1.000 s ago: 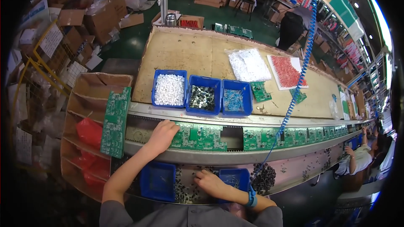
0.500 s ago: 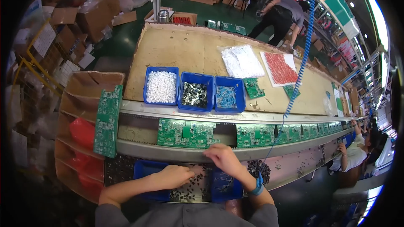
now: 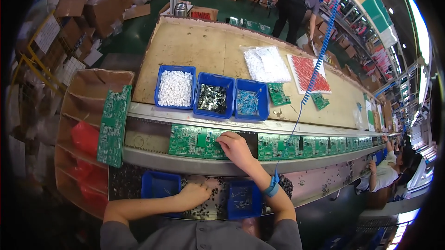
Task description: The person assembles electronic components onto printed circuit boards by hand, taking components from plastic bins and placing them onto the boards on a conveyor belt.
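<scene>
My right hand [image 3: 235,149] is over the right end of a green circuit board [image 3: 190,141] lying in the metal rail. Its thumb and fingers are pinched together close to the board's surface; anything between them is too small to make out. A blue wristband [image 3: 272,186] circles my right wrist. Lower down, my left hand [image 3: 194,196] rests with curled fingers among small black components [image 3: 214,199] on the ledge. Whatever its fingertips hold is hidden. Blue bins stand on both sides of it: one at the left [image 3: 160,185], and one at the right [image 3: 244,199] holding a few wire-legged parts.
Behind the rail stand three blue bins of white parts [image 3: 175,88], metallic parts [image 3: 212,98] and blue leaded parts [image 3: 248,103]. More boards [image 3: 320,146] line the rail rightward. One board [image 3: 113,127] leans across the left end. A coiled blue cord [image 3: 320,60] hangs down. Co-workers [image 3: 296,9] are farther off.
My right hand has moved forward from the rail's near edge onto the board. My left hand has shifted slightly lower and left among the black components. The whole view has shifted slightly.
</scene>
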Demonstrator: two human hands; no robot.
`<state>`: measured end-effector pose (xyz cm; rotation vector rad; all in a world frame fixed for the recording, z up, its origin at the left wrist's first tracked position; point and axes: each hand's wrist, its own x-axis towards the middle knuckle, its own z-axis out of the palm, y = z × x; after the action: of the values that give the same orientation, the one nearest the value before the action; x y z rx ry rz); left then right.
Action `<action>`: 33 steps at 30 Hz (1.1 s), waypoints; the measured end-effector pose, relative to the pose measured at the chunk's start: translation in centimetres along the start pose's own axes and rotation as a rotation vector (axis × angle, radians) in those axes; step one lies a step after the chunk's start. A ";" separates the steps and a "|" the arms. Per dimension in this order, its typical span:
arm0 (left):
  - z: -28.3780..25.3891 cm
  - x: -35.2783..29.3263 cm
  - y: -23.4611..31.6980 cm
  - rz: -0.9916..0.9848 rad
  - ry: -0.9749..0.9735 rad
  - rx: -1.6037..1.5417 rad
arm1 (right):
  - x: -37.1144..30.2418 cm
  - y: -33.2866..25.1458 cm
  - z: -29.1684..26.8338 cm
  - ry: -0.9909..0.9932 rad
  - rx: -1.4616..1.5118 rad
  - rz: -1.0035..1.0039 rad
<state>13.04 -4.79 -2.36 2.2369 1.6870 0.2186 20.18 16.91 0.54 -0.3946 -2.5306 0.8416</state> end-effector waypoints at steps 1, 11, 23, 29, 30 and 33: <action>0.0 -0.1 0.0 -0.009 -0.030 -0.010 | 0.1 0.0 0.1 -0.009 -0.029 -0.032; -1.4 0.1 -0.1 0.046 0.041 -0.075 | 0.3 0.4 0.3 -0.064 -0.099 -0.053; -1.8 0.2 -0.2 0.001 -0.168 -0.233 | 0.3 -0.3 0.6 -0.108 -0.212 -0.074; -2.7 0.2 -0.5 0.042 -0.242 -0.253 | 0.3 -0.2 0.4 -0.060 -0.151 0.042; -2.7 0.2 -0.6 0.058 -0.228 -0.283 | 0.3 -0.1 0.4 -0.065 -0.156 0.046; -2.4 0.0 -0.6 0.076 -0.246 -0.393 | 0.3 0.1 0.6 -0.083 -0.161 0.055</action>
<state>11.71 -4.26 -0.34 1.9468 1.3038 0.2564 19.66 16.80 0.20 -0.4917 -2.6851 0.6883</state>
